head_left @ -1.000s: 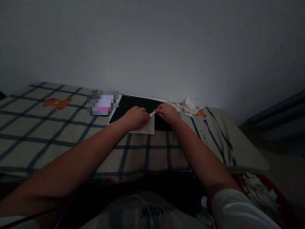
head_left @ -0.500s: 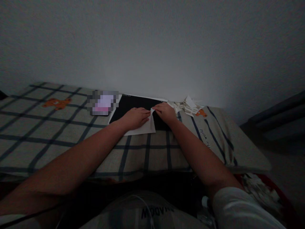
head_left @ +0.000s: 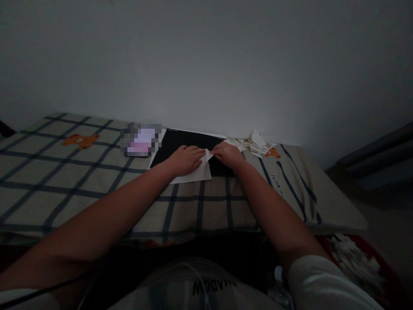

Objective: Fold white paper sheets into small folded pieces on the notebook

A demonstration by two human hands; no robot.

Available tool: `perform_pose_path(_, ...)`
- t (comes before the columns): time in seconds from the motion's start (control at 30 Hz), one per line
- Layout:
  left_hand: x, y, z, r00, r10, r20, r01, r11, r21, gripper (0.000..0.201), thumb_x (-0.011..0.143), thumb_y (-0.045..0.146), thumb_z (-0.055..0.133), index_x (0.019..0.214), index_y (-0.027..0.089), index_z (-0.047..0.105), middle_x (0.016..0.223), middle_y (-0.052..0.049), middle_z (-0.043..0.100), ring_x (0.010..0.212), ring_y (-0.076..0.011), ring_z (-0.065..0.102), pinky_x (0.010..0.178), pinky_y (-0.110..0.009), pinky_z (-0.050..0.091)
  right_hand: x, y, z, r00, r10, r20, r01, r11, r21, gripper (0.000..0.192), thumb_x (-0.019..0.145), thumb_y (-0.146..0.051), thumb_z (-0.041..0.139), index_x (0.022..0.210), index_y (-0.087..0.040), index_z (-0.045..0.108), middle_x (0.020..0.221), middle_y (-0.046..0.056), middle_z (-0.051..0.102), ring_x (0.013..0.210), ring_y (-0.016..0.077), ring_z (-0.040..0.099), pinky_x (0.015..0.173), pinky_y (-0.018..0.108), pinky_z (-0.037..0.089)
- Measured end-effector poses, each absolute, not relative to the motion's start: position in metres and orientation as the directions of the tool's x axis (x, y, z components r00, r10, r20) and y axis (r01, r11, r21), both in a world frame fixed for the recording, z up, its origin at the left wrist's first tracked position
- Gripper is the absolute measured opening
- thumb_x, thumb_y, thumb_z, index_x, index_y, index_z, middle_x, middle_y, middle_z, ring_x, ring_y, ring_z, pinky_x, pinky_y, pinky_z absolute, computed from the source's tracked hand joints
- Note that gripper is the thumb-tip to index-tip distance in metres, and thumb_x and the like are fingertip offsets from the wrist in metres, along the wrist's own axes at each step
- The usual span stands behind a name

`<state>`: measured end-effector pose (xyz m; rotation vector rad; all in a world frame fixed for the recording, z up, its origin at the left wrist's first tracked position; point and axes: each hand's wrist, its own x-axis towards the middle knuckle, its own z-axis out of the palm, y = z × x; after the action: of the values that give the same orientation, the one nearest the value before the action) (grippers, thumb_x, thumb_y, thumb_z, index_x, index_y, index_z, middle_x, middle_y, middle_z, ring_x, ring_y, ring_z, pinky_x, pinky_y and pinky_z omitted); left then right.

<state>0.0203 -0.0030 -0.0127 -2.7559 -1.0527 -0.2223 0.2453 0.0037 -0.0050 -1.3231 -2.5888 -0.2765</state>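
On the checked cloth [head_left: 187,202] I see the left hand [head_left: 186,160], fingers together, over white paper [head_left: 200,174], best pressed flat while the right hand [head_left: 228,155] pinches its tip.

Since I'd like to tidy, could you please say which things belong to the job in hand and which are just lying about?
Job in hand:
white paper, under the left hand, right hand at its raised edge
black sheet beneath
paper pile, probably

Apparently lying about:
phone-like device, blurred
red container below, contents unclear
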Motion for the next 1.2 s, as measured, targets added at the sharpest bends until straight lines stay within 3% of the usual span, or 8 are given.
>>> perform_pose_path(0.87,0.026,-0.001,-0.010,0.729,0.660,0.180,0.683,-0.718,-0.135,0.046,0.093,0.032,0.038,0.136,0.019,0.048,0.145,-0.007,0.048,0.130,-0.0244,0.042,0.099,-0.040,0.033,0.242,-0.001,0.000,-0.532,0.821,0.206,0.845,0.528,0.081,0.030,0.096,-0.025,0.046,0.106,-0.017,0.073,0.108,0.009,0.071,0.105,0.0214,0.057,0.080,0.030,0.044)
perform_pose_path(1.2,0.031,-0.002,-0.006,0.725,0.666,0.175,0.687,-0.714,-0.133,0.048,0.089,0.030,0.040,0.133,0.015,0.051,0.143,-0.010,0.049,0.129,-0.0261,0.044,0.099,-0.041,0.034,0.242,0.001,-0.002,-0.509,0.832,0.220,0.860,0.505,0.076,0.029,0.096,-0.027,0.048,0.098,-0.015,0.073,0.100,0.009,0.071,0.098,0.0206,0.061,0.075,0.028,0.043)
